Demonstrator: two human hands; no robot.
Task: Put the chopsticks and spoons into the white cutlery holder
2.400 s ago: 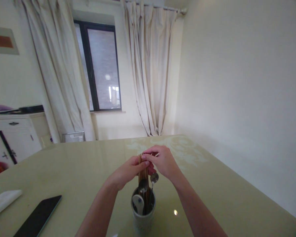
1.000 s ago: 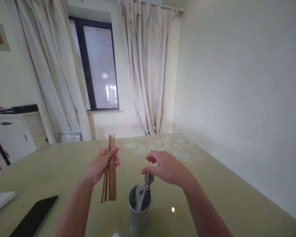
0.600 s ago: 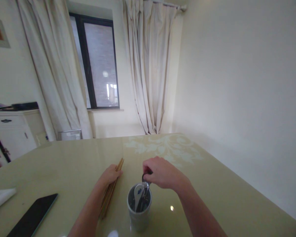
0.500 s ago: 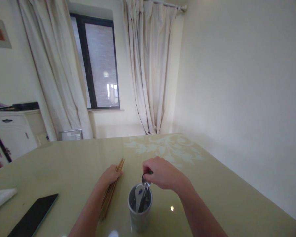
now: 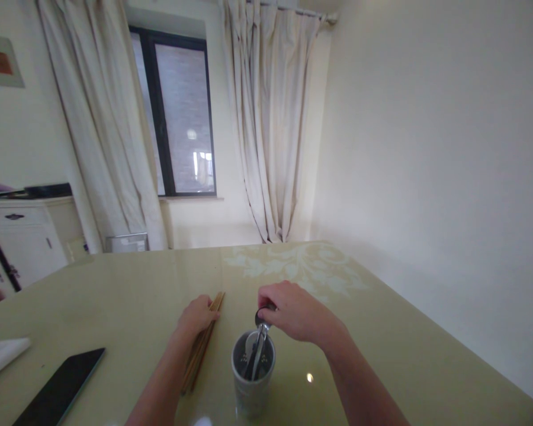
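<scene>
My left hand (image 5: 198, 316) is closed around a bundle of wooden chopsticks (image 5: 199, 355), which slants over the table left of the cup. A round grey-white utensil cup (image 5: 254, 390) stands upright in front of me. My right hand (image 5: 286, 309) pinches metal spoons (image 5: 260, 331) by their upper ends above the cup's rim. Their lower ends are inside the cup. Behind them in the cup leans a white ceramic spoon (image 5: 250, 342), partly hidden. Small holes show in the cup's inner base or wall; I cannot tell which.
A dark phone or tablet (image 5: 62, 384) lies on the table (image 5: 128, 302) at the left, with a white object (image 5: 4, 353) beyond it. A white cabinet (image 5: 31, 231) stands back left. Curtains (image 5: 275, 118) and a wall border the table's far and right sides.
The metal spoons have shifted slightly in the cup, and the ceramic spoon has turned or slid behind them. The chopsticks have tilted a little in my left hand.
</scene>
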